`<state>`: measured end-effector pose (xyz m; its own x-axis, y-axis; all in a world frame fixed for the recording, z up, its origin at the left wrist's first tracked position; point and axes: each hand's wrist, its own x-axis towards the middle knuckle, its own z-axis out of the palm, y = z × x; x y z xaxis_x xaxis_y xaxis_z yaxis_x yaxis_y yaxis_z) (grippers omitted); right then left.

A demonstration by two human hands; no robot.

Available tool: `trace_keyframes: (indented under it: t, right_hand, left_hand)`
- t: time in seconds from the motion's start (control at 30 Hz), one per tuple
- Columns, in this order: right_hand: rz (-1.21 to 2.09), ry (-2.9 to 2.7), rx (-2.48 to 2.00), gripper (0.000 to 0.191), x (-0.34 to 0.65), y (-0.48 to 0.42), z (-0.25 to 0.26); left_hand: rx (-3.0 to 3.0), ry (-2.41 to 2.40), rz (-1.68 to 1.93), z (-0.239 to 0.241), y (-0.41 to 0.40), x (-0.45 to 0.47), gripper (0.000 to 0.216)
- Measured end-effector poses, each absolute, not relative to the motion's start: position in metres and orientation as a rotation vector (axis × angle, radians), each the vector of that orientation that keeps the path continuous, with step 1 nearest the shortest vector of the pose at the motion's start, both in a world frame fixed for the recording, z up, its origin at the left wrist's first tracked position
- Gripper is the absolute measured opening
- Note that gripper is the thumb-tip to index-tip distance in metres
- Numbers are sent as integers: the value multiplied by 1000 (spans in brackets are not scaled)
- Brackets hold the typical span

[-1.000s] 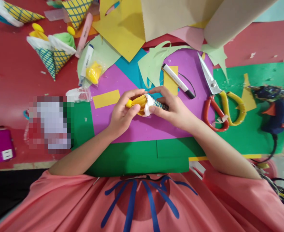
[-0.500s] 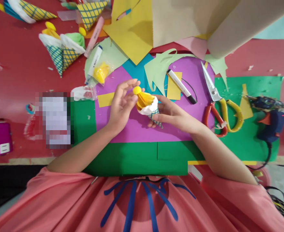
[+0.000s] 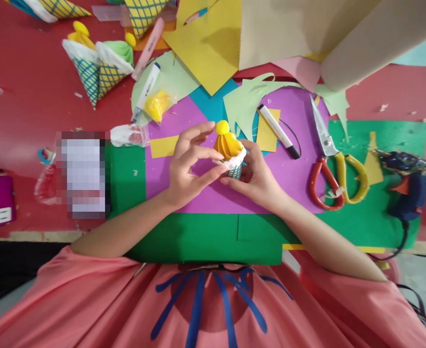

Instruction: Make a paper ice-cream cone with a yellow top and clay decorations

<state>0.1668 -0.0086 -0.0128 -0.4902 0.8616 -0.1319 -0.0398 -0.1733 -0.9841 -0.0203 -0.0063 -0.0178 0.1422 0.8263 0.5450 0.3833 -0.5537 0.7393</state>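
A craft ice cream cone point(image 3: 229, 147) is held nearly upright above the purple sheet. It has a yellow ball on top, folded yellow swirls, a white ruffled rim and a blue-green lattice cone. My right hand point(image 3: 259, 176) is wrapped round the lower cone, thumb in front, hiding its tip. From the other side, my left hand point(image 3: 191, 164) has its thumb and index finger closed at the white rim, with the remaining fingers raised and curved beside the swirls.
Scissors point(image 3: 327, 142) and a hot glue gun point(image 3: 412, 186) lie to the right. A marker point(image 3: 278, 130) rests on paper scraps beyond my hands. Finished cones point(image 3: 111, 72), a small bag with yellow pieces point(image 3: 157, 105) and a blurred-out phone point(image 3: 84, 174) are on the left.
The cone has turned more upright and shifted slightly right. My left thumb and index finger have moved from beside the yellow top down to the white rim. The view has shifted slightly.
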Motion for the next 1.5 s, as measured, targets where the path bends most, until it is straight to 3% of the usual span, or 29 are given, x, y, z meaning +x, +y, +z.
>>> trace_keyframes:
  t: [0.13, 0.3, 0.53, 1.1, 1.5]
  right_hand:
    - [1781, -1410, -921, 55, 169, -8, -11]
    - [1766, -1398, -980, 67, 169, -8, -15]
    - [1683, -1447, -1033, 80, 168, -12, -25]
    - [1670, -1435, -1079, 83, 168, -11, -21]
    - [1604, -1498, -1137, 86, 167, -13, -23]
  left_hand:
    - [2018, 1108, 1393, -19, -6, -22, 11]
    - [2018, 1170, 1285, -19, -5, -25, 19]
    - [2056, 1091, 1358, -17, -3, -24, 12]
    - [2076, 1168, 1333, -18, -3, -26, 21]
    - [2239, 1086, 1396, -21, 3, -32, 14]
